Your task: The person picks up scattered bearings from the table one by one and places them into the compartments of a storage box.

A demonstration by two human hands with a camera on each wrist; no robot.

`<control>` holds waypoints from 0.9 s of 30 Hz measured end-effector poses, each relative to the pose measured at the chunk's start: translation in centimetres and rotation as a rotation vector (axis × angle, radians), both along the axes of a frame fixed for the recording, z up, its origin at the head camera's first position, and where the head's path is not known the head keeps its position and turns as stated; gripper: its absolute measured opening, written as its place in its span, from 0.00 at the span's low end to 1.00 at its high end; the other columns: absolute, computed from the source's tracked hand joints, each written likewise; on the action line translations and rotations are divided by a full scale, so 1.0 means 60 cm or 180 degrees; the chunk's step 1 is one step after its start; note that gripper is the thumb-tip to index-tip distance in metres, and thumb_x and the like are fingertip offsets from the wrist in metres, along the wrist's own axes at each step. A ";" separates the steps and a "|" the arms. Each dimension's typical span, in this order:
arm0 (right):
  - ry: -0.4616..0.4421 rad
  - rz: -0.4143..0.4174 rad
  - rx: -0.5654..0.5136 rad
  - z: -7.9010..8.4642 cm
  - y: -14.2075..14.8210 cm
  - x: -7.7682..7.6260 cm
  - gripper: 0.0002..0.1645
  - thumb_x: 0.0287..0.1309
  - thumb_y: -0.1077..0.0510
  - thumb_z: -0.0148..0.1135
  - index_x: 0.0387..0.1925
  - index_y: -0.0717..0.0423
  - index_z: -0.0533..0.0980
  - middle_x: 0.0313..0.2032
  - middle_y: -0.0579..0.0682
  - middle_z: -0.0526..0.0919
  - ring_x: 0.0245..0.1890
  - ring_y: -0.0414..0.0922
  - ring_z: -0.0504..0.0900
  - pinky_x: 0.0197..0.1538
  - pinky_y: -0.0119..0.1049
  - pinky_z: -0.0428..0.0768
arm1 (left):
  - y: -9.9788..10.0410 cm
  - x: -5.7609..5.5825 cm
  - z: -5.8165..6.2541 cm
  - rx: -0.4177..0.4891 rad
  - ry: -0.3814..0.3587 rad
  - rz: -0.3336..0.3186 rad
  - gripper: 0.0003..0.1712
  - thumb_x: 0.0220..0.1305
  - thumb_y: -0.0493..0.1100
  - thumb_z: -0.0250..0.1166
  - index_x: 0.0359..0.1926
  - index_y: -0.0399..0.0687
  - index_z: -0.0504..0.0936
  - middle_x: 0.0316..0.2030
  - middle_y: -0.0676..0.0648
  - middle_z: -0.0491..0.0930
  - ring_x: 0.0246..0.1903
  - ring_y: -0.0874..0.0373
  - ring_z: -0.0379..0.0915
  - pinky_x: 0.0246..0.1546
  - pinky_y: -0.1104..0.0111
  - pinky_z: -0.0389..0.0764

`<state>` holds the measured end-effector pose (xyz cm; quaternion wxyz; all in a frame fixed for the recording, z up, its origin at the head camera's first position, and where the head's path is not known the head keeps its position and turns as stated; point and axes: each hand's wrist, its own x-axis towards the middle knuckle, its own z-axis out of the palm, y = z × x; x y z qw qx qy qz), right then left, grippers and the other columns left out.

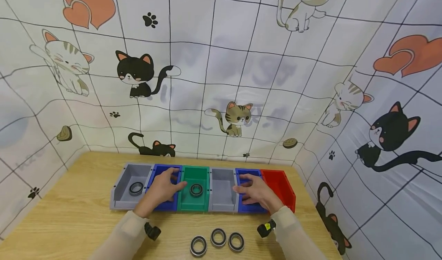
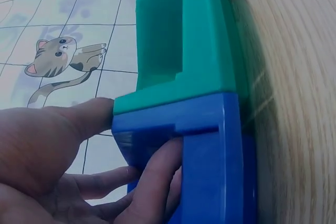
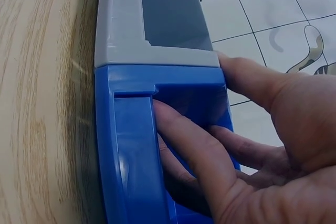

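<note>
My left hand (image 1: 161,187) reaches into the blue bin (image 2: 210,166) on the left, fingers bent inside it. Its thumb lies at the edge shared with the green bin (image 1: 193,206). My right hand (image 1: 257,193) reaches into the other blue bin (image 3: 134,156), with its thumb at the border of the middle grey bin (image 1: 222,181). No object shows between thumb and fingers of either hand; the floors of both blue bins are mostly hidden. One bearing (image 1: 196,190) lies in the green bin, and another bearing (image 1: 136,188) in the left grey bin (image 1: 121,205).
Three more ring bearings, a left one (image 1: 198,237), a middle one (image 1: 218,229) and a right one (image 1: 236,233), lie on the wooden table (image 1: 69,214) before the bins. A red bin (image 1: 281,183) ends the row. Behind hangs a cat-print curtain (image 1: 193,99).
</note>
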<state>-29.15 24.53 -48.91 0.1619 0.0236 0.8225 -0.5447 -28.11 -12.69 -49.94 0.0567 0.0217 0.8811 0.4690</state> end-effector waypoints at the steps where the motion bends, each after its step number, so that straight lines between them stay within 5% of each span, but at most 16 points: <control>1: 0.0027 -0.0016 0.0016 0.001 -0.001 0.001 0.51 0.72 0.52 0.85 0.87 0.60 0.70 0.71 0.71 0.84 0.49 0.57 0.97 0.52 0.58 0.98 | -0.001 0.000 0.001 -0.0001 0.0003 -0.0006 0.45 0.81 0.48 0.77 0.86 0.33 0.69 0.70 0.24 0.84 0.29 0.50 0.94 0.31 0.55 0.97; 14: 0.0799 -0.0035 0.0826 0.003 -0.025 0.023 0.44 0.75 0.53 0.82 0.84 0.59 0.74 0.73 0.70 0.84 0.39 0.52 0.98 0.43 0.50 0.99 | 0.000 0.002 0.005 0.0041 -0.0064 0.0057 0.45 0.81 0.48 0.78 0.87 0.36 0.69 0.71 0.25 0.84 0.26 0.51 0.92 0.33 0.55 0.96; 18: 0.1261 0.0181 0.1342 0.010 -0.033 0.035 0.46 0.76 0.49 0.81 0.85 0.60 0.72 0.77 0.67 0.82 0.58 0.59 0.95 0.62 0.59 0.95 | -0.003 0.001 0.002 0.0098 -0.0089 0.0059 0.46 0.81 0.49 0.78 0.88 0.37 0.69 0.72 0.26 0.83 0.26 0.51 0.92 0.35 0.55 0.96; 21: 0.1575 0.0323 0.1564 0.015 -0.041 0.048 0.46 0.76 0.47 0.81 0.85 0.59 0.72 0.79 0.66 0.78 0.75 0.66 0.84 0.75 0.68 0.86 | -0.006 0.000 0.002 0.0114 -0.0112 0.0087 0.46 0.81 0.49 0.78 0.88 0.38 0.69 0.72 0.27 0.83 0.26 0.51 0.92 0.37 0.55 0.96; 27: 0.2325 0.0723 0.1875 0.018 -0.059 0.077 0.40 0.75 0.50 0.82 0.81 0.53 0.78 0.79 0.60 0.77 0.79 0.61 0.78 0.75 0.62 0.88 | -0.007 0.002 0.000 0.0218 -0.0133 0.0071 0.45 0.81 0.49 0.78 0.88 0.38 0.69 0.72 0.26 0.83 0.28 0.50 0.93 0.35 0.55 0.96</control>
